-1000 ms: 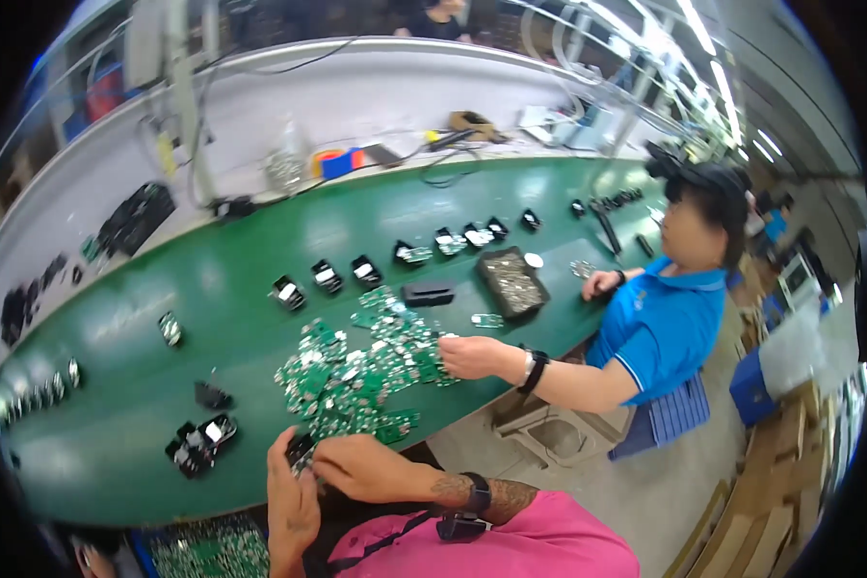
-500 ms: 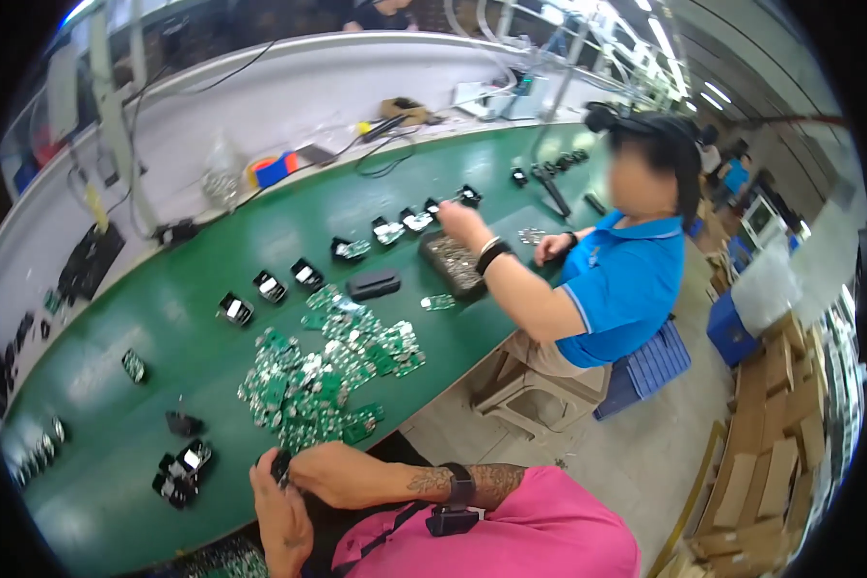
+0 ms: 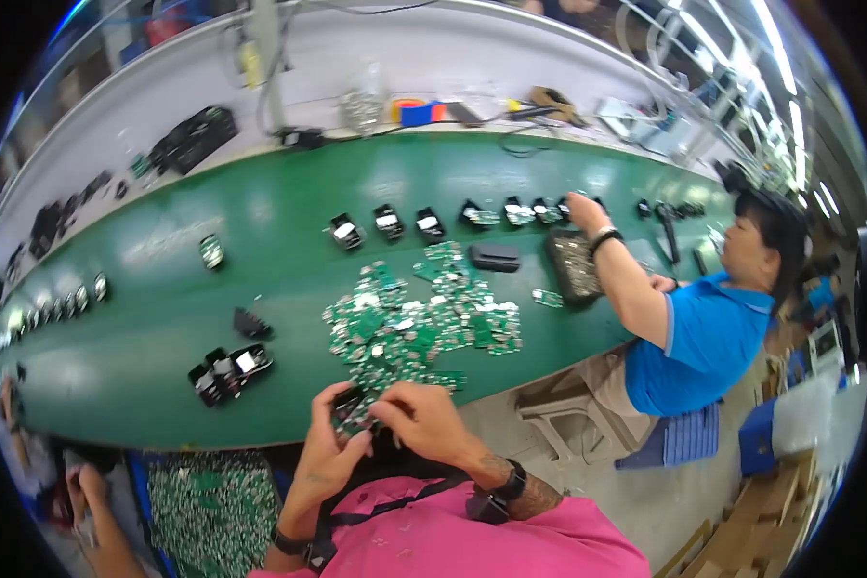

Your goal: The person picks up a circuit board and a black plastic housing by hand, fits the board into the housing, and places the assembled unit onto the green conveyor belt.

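Just in front of me, my left hand [image 3: 326, 455] is closed round a small black plastic housing [image 3: 344, 401], its thumb and fingers on either side. A green circuit board [image 3: 358, 418] shows at the housing. My right hand [image 3: 426, 420] pinches at that board with thumb and forefinger, partly hiding it. Beyond both hands spreads a loose pile of green circuit boards [image 3: 395, 332]. To the left on the green table [image 3: 144, 361], several black housings [image 3: 229, 373] lie bunched together, with another dark plastic piece [image 3: 252, 324] behind them.
A co-worker in a blue shirt [image 3: 698, 332] sits at the right, one hand near a box of small metal parts [image 3: 574, 265]. A row of black housings [image 3: 430, 224] runs along the table. A blue-edged bin of boards [image 3: 212, 515] stands lower left, near another person's arm [image 3: 101, 525].
My view has swung, so the table appears shifted right. My hands have turned up in front of me, and the right fingers now meet at the board by the housing.
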The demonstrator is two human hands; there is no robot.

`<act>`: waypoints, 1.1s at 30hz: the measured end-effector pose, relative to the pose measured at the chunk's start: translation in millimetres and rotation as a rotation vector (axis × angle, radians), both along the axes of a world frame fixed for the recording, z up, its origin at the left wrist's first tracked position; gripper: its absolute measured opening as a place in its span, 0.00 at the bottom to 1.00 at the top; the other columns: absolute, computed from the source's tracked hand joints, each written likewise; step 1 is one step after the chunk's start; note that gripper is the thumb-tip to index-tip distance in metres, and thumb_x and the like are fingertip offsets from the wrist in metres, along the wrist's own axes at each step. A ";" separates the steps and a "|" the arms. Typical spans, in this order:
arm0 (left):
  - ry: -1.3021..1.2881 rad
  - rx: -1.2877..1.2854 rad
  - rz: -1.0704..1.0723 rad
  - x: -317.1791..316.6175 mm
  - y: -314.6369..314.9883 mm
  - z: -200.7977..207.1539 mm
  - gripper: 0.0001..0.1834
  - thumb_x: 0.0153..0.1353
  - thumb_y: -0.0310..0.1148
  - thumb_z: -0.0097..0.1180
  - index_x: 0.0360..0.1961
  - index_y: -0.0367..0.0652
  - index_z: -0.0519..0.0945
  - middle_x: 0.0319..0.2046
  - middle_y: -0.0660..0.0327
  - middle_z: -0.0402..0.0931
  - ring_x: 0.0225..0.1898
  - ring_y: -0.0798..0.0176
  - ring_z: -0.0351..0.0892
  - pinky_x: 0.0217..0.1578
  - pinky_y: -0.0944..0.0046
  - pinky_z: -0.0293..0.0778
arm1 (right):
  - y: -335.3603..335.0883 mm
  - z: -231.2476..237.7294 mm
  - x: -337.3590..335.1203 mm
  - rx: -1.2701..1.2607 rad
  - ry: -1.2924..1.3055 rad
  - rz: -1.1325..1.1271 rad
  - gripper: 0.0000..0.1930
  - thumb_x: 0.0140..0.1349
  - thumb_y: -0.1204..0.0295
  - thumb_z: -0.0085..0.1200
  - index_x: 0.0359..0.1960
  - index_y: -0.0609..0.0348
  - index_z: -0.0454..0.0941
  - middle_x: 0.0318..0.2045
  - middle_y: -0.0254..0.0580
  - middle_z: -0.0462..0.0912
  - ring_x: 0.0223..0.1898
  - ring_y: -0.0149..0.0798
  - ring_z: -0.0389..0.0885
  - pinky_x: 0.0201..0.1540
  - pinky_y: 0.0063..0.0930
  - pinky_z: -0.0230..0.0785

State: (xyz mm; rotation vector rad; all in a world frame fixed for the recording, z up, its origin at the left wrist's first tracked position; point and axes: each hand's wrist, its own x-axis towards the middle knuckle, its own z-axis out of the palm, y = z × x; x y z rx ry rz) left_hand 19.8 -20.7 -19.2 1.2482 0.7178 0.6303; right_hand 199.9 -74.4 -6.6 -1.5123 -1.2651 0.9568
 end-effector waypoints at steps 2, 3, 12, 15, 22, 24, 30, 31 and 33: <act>0.010 -0.005 -0.038 1.1 2.4 2.4 0.38 0.59 0.16 0.54 0.69 0.43 0.54 0.49 0.58 0.67 0.40 0.69 0.74 0.38 0.70 0.76 | -2.2 -11.7 -6.2 0.105 0.094 -0.029 0.05 0.67 0.76 0.56 0.39 0.66 0.78 0.23 0.38 0.81 0.19 0.26 0.78 0.22 0.22 0.71; -0.011 0.004 -0.046 4.7 3.2 3.2 0.38 0.59 0.16 0.55 0.69 0.42 0.54 0.50 0.59 0.66 0.42 0.70 0.73 0.40 0.71 0.76 | -5.3 -5.8 -8.5 0.031 0.247 -0.046 0.04 0.67 0.77 0.56 0.40 0.66 0.77 0.24 0.37 0.81 0.20 0.26 0.79 0.22 0.22 0.72; -0.084 -0.058 -0.050 0.8 7.1 -2.3 0.50 0.45 0.16 0.68 0.68 0.43 0.53 0.52 0.56 0.68 0.52 0.60 0.75 0.51 0.61 0.76 | 11.4 -5.6 -6.3 -0.039 0.478 0.039 0.10 0.70 0.69 0.53 0.34 0.64 0.78 0.20 0.34 0.78 0.17 0.24 0.74 0.19 0.23 0.65; -0.217 -0.008 -0.104 7.8 2.5 -9.2 0.46 0.49 0.14 0.62 0.68 0.41 0.54 0.52 0.56 0.67 0.48 0.61 0.75 0.51 0.62 0.76 | 17.9 -10.1 2.7 0.050 0.470 0.066 0.13 0.70 0.67 0.53 0.32 0.65 0.77 0.20 0.33 0.78 0.16 0.24 0.73 0.18 0.24 0.63; -0.194 0.155 0.128 33.0 12.5 -20.5 0.36 0.58 0.23 0.61 0.66 0.38 0.58 0.53 0.58 0.67 0.49 0.65 0.73 0.50 0.67 0.73 | 3.9 -8.7 4.4 0.296 -0.013 0.005 0.12 0.69 0.67 0.55 0.33 0.65 0.78 0.20 0.39 0.80 0.19 0.34 0.78 0.23 0.29 0.68; -0.182 0.175 0.117 34.6 13.6 -22.3 0.35 0.59 0.22 0.58 0.66 0.40 0.59 0.53 0.59 0.68 0.50 0.65 0.72 0.51 0.66 0.73 | -0.9 -5.5 6.4 0.271 0.119 0.030 0.12 0.66 0.66 0.57 0.34 0.66 0.78 0.21 0.46 0.79 0.24 0.44 0.79 0.29 0.37 0.69; -0.133 0.278 0.234 32.0 11.3 -29.9 0.33 0.59 0.21 0.58 0.66 0.37 0.61 0.54 0.58 0.69 0.51 0.65 0.73 0.53 0.66 0.71 | -0.6 -4.3 11.1 0.188 -0.100 0.044 0.13 0.68 0.66 0.55 0.31 0.64 0.77 0.22 0.49 0.79 0.26 0.50 0.80 0.30 0.39 0.70; -0.133 0.280 0.241 31.5 12.6 -35.6 0.33 0.59 0.21 0.58 0.66 0.37 0.61 0.54 0.58 0.69 0.51 0.65 0.73 0.53 0.66 0.71 | -0.8 -3.1 11.2 0.197 -0.097 0.059 0.14 0.68 0.65 0.55 0.30 0.65 0.75 0.22 0.54 0.77 0.26 0.55 0.78 0.30 0.42 0.68; -0.085 0.364 0.231 30.1 12.5 -38.7 0.32 0.60 0.23 0.58 0.66 0.37 0.63 0.55 0.57 0.70 0.52 0.64 0.73 0.53 0.66 0.71 | 0.4 -2.6 7.9 0.224 -0.055 0.126 0.13 0.68 0.66 0.54 0.30 0.65 0.75 0.23 0.52 0.78 0.26 0.54 0.78 0.30 0.42 0.69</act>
